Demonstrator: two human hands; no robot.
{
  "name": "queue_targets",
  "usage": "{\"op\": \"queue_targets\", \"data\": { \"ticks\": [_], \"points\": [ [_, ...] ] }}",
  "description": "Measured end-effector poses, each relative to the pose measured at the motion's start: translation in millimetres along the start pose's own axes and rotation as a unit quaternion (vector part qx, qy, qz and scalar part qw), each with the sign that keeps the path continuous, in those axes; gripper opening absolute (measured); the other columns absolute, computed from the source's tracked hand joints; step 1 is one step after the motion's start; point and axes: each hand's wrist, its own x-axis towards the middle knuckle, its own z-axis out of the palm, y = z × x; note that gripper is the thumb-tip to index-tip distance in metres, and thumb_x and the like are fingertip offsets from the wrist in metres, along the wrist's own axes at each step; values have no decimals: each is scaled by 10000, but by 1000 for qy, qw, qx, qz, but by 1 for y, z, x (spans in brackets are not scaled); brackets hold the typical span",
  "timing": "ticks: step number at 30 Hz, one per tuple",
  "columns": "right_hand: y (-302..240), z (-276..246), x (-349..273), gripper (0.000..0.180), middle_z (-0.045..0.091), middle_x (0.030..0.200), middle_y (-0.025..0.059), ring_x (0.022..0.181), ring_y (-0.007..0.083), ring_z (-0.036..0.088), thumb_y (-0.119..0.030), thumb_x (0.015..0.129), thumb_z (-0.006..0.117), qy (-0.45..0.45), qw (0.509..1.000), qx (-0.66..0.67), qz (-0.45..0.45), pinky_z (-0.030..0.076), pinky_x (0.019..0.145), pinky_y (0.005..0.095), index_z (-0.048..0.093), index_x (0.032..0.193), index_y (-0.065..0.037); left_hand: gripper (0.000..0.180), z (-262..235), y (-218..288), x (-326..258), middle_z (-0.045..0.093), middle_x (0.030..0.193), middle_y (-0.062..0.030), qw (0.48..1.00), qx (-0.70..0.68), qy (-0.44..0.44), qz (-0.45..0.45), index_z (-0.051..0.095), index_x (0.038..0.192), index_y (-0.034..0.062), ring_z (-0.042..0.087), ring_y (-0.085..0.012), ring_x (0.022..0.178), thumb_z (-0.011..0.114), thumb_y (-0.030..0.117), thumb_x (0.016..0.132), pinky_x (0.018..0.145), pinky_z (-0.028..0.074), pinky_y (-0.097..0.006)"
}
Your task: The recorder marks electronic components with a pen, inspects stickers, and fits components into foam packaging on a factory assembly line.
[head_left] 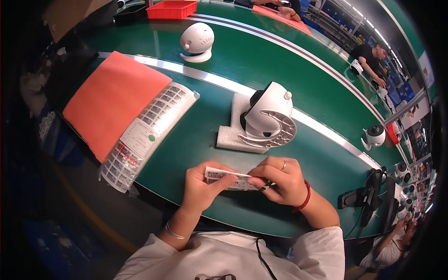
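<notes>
Between my hands, above the near edge of the green table, is a folded strip of white printed labels (227, 181). My left hand (204, 185) grips its left end, the thumb lying across the front. At the right end, the bent fingers of my right hand (281, 181) pinch the strip. Just beyond my hands, a white rounded camera-like device (270, 114) lies tilted on a pale foam block (232, 135), its ribbed, curved base facing me. Whether a label has come loose in my right fingers I cannot make out.
An orange sheet (114, 95) and printed label sheets (151, 133) lie at left. Another white device (198, 42) stands on the green conveyor behind a metal rail. A black scanner-like tool (364, 196) with a cable is at right. A red bin (171, 9) sits far back; people work beyond.
</notes>
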Motion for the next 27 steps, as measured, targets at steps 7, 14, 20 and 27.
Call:
{"op": "queue_targets", "data": {
  "ticks": [7,14,20,27],
  "points": [
    [4,-36,-12,321,612,664,107,589,225,522,-165,952,490,142,979,-13,145,428,571,320,640,726,7,90,-1,3,-4,708,881,-116,988,126,29,90,666,866,-21,668,-131,787,719,-47,798,718,532,-238],
    [-1,-24,-44,212,623,613,72,551,101,584,-109,743,817,37,923,51,379,444,524,219,668,796,31,121,-7,-3,3,711,951,-119,985,123,40,118,647,924,-18,661,-123,882,704,-39,818,766,529,-236],
    [-6,-30,-57,254,684,789,119,703,155,668,-33,728,800,-16,894,91,438,525,663,265,673,940,25,204,-2,-1,6,706,997,-140,996,38,20,77,587,1008,-19,658,-134,926,694,-33,835,798,532,-246],
    [-33,-36,-28,275,695,929,147,850,283,685,51,689,779,96,984,-16,151,541,750,322,675,943,25,335,-1,-5,2,702,1014,-189,985,138,39,98,540,1102,-22,672,-164,927,717,-27,817,768,548,-258]
  ]
}}
